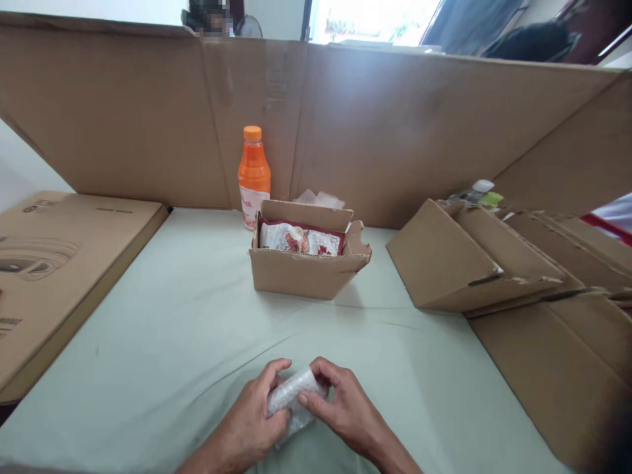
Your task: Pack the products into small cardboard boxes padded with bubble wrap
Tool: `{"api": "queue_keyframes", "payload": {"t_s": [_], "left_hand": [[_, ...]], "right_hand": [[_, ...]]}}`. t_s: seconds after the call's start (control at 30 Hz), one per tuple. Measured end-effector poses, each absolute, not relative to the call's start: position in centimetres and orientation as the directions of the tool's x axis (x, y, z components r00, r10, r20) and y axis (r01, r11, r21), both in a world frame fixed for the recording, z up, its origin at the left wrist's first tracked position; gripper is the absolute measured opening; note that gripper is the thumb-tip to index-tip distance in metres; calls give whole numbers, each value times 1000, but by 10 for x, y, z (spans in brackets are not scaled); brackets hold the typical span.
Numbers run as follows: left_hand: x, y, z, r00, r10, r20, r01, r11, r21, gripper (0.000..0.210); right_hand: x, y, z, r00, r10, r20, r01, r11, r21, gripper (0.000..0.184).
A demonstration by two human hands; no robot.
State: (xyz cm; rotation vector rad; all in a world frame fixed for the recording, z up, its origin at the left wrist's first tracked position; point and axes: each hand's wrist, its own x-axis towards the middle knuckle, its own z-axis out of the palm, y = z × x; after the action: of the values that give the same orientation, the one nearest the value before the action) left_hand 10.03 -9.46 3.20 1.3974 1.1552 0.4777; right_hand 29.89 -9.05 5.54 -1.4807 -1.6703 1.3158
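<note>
A roll of bubble wrap [292,391] lies between my two hands near the front edge of the table. My left hand [257,411] grips its left end, thumb below and fingers above. At the other end, my right hand [340,401] pinches the wrap between thumb and fingers. A loose flap of the clear sheet hangs under the roll. Whether anything is inside the wrap I cannot tell. Farther back stands an open small cardboard box [296,275] holding a printed red and white packet [301,239].
Behind the box stands an orange bottle [253,171]. A flat carton [69,263] lies at the left. Several open cardboard boxes [444,263] stand at the right, with a clear bottle [481,189] among them. A tall cardboard wall [370,131] closes the back of the pale-green covered table [148,342].
</note>
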Motion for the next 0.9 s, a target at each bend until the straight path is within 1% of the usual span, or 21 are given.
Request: {"api": "queue_keyframes", "payload": {"t_s": [0.07,0.13,0.17,0.2,0.23,0.27,0.3,0.33,0.37,0.4,0.43,0.47,0.5,0.57,0.63,0.67,0.73,0.8,0.87,0.9], "left_hand": [[100,-84,39,470,817,-336,334,188,924,62],[98,-75,50,527,786,-323,332,160,930,61],[97,-70,57,552,775,-306,333,132,934,61],[94,-65,64,573,774,-269,326,85,941,60],[90,-59,72,582,789,-199,307,13,951,60],[86,-51,80,567,819,-87,283,-95,954,60],[81,-42,89,520,852,62,272,-234,933,61],[77,-30,98,445,864,233,294,-387,874,63],[73,-17,106,358,844,399,356,-518,778,64],[71,-3,114,282,795,537,443,-605,662,65],[70,12,119,236,734,637,525,-647,553,67],[71,27,123,223,682,697,584,-666,465,69],[72,40,125,233,647,726,616,-676,405,70],[78,57,122,273,627,729,624,-692,362,68],[83,63,114,296,638,711,611,-699,372,67],[84,62,109,294,644,707,607,-697,382,67],[84,57,102,284,647,708,605,-694,391,67],[82,53,99,276,643,714,610,-692,387,66],[81,53,100,280,638,717,611,-694,380,64],[80,54,100,280,636,719,609,-697,379,63]], "right_hand": [[303,-83,63,-298,931,-212,426,-69,-902,12],[309,-75,75,-370,901,-228,475,-28,-880,25],[313,-71,83,-406,885,-227,508,12,-861,28],[319,-65,94,-433,877,-209,536,65,-842,26],[327,-59,107,-445,880,-168,554,123,-823,21],[336,-51,123,-442,891,-105,559,182,-809,15],[345,-41,140,-420,907,-25,559,237,-794,12],[355,-29,159,-376,924,74,559,289,-777,11],[363,-15,177,-321,931,174,565,336,-754,10],[369,1,193,-256,930,263,587,366,-722,11],[373,20,206,-204,920,335,611,387,-691,14],[374,40,215,-174,912,372,629,394,-671,18],[371,61,219,-171,910,377,635,395,-664,23],[360,103,215,-244,918,311,620,395,-679,28],[344,137,199,-344,912,222,631,400,-665,23],[336,150,190,-381,908,177,668,402,-626,17],[324,163,174,-448,890,79,766,428,-480,11],[315,163,167,-518,854,-42,829,490,-270,9],[308,158,167,-556,816,-157,830,555,-56,7],[304,156,168,-555,806,-205,820,572,32,8]]}}
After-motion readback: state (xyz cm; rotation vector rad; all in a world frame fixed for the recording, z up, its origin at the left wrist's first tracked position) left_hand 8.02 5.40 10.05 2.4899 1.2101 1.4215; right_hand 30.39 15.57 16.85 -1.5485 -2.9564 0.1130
